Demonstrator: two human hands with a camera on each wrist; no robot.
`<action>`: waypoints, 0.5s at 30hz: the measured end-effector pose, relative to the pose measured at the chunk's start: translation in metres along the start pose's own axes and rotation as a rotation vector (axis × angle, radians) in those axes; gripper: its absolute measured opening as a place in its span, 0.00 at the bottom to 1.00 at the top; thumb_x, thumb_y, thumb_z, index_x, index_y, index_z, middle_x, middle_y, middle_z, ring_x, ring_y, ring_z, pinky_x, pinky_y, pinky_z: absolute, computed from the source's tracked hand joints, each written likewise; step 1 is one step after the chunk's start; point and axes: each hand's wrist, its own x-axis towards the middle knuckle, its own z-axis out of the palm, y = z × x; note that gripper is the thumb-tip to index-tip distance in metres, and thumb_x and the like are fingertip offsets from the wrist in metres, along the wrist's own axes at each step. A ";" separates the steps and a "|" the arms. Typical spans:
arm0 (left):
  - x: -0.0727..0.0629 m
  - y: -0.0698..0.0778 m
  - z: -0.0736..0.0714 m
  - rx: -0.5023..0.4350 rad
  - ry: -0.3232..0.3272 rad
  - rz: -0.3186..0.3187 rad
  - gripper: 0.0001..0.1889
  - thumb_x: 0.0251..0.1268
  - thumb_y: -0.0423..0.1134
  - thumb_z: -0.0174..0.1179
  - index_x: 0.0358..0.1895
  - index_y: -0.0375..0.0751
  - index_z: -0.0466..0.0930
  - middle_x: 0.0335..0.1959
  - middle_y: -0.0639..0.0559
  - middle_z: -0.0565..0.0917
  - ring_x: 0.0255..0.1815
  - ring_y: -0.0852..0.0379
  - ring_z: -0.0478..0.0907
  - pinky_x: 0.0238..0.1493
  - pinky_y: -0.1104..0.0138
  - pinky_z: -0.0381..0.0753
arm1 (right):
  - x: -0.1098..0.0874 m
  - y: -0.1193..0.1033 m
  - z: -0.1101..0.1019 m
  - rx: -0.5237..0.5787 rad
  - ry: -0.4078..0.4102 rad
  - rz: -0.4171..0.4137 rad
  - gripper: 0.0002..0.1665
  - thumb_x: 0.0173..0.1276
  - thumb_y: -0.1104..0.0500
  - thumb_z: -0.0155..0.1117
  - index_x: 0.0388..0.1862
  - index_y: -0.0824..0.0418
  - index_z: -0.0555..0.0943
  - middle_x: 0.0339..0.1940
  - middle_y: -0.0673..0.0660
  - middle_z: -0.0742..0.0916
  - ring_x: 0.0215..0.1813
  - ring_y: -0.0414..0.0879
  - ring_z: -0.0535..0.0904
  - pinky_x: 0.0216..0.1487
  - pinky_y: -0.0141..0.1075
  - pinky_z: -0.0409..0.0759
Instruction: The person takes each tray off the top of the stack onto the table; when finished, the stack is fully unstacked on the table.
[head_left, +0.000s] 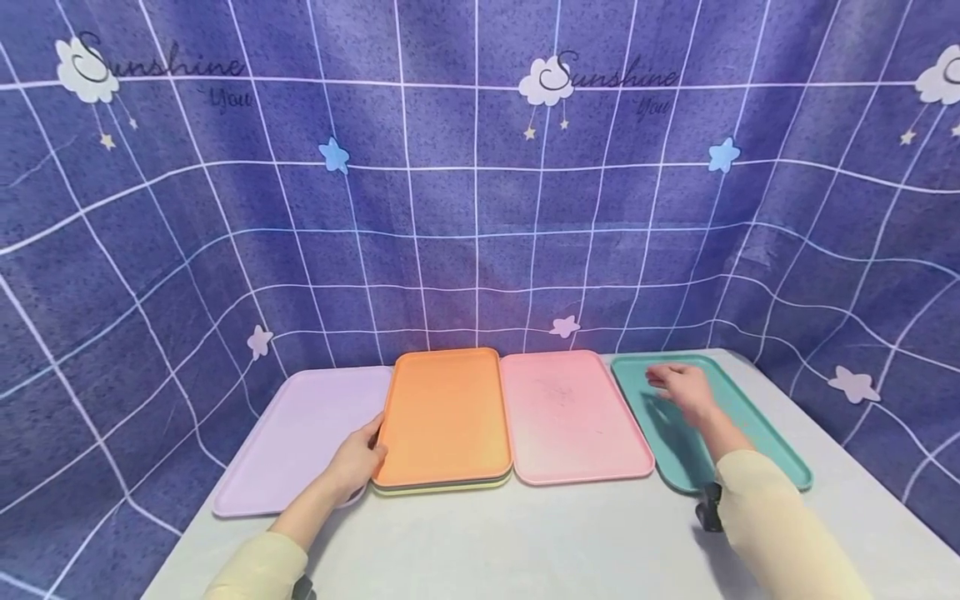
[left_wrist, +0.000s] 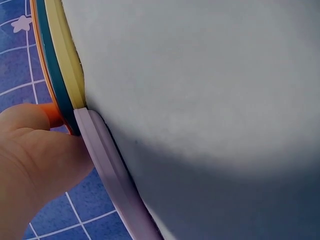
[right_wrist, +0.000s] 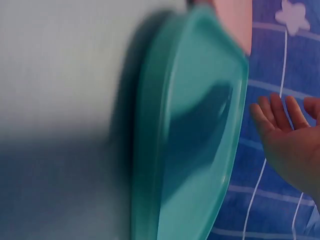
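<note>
My left hand (head_left: 357, 462) touches the left side of the orange tray (head_left: 444, 417), thumb and fingers at its edge. Under the orange tray lie a dark teal tray (left_wrist: 54, 70) and a yellow tray (left_wrist: 70, 60), stacked flush. The lavender tray (head_left: 307, 433) lies left of this stack, partly beneath the left hand. Over the teal-green tray (head_left: 757, 433) at the far right, my right hand (head_left: 684, 388) hovers with nothing in it, fingers loosely bent. Its shadow falls on that tray. A pink tray (head_left: 573, 417) lies between the orange and teal-green ones.
The trays stand in a row on a white table (head_left: 525, 542). Behind and at both sides hangs a blue grid-patterned curtain (head_left: 450, 275) with clouds and stars. The black wrist device (head_left: 708, 507) of the right arm hangs near the teal-green tray's front edge.
</note>
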 end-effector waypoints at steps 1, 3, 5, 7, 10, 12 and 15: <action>0.000 0.000 0.000 0.000 0.001 -0.002 0.35 0.69 0.24 0.51 0.79 0.29 0.53 0.75 0.28 0.60 0.77 0.35 0.52 0.77 0.46 0.51 | 0.001 -0.001 0.006 0.019 -0.017 0.001 0.27 0.80 0.62 0.50 0.64 0.86 0.68 0.48 0.62 0.89 0.38 0.28 0.82 0.51 0.34 0.85; 0.000 0.000 0.000 -0.008 -0.001 -0.002 0.35 0.69 0.24 0.51 0.78 0.29 0.53 0.76 0.28 0.59 0.78 0.35 0.52 0.77 0.46 0.50 | 0.002 -0.003 0.018 0.043 -0.045 0.003 0.26 0.81 0.62 0.50 0.64 0.86 0.68 0.50 0.65 0.88 0.40 0.31 0.83 0.54 0.37 0.85; 0.000 -0.001 0.000 -0.012 -0.004 -0.003 0.35 0.70 0.24 0.51 0.79 0.30 0.53 0.76 0.29 0.59 0.78 0.36 0.52 0.77 0.46 0.50 | 0.002 -0.005 0.029 0.049 -0.060 0.004 0.26 0.81 0.63 0.49 0.64 0.86 0.68 0.54 0.70 0.86 0.42 0.34 0.84 0.57 0.41 0.84; 0.000 -0.002 -0.001 -0.016 -0.008 -0.004 0.35 0.70 0.25 0.51 0.79 0.30 0.52 0.76 0.29 0.59 0.78 0.36 0.52 0.77 0.46 0.51 | 0.003 -0.006 0.039 0.057 -0.072 0.008 0.26 0.81 0.63 0.48 0.64 0.86 0.68 0.56 0.74 0.83 0.43 0.36 0.84 0.60 0.45 0.82; 0.001 -0.003 -0.001 -0.017 -0.004 -0.002 0.34 0.70 0.25 0.51 0.79 0.30 0.53 0.76 0.29 0.60 0.77 0.36 0.53 0.76 0.47 0.53 | 0.004 -0.007 0.053 0.053 -0.092 0.013 0.26 0.81 0.62 0.49 0.64 0.86 0.68 0.59 0.77 0.81 0.48 0.43 0.85 0.62 0.48 0.80; 0.001 -0.004 -0.001 -0.027 -0.005 -0.002 0.34 0.70 0.24 0.51 0.79 0.29 0.52 0.75 0.28 0.60 0.76 0.36 0.56 0.76 0.46 0.56 | 0.003 -0.008 0.062 0.065 -0.112 0.013 0.26 0.81 0.63 0.48 0.64 0.86 0.68 0.60 0.79 0.79 0.53 0.52 0.85 0.63 0.50 0.79; 0.001 -0.003 0.000 -0.059 -0.011 -0.005 0.34 0.70 0.24 0.50 0.79 0.29 0.51 0.74 0.28 0.61 0.74 0.38 0.61 0.74 0.47 0.61 | -0.001 -0.010 0.075 0.015 -0.127 -0.013 0.25 0.81 0.63 0.49 0.62 0.86 0.70 0.59 0.79 0.80 0.60 0.64 0.81 0.63 0.50 0.78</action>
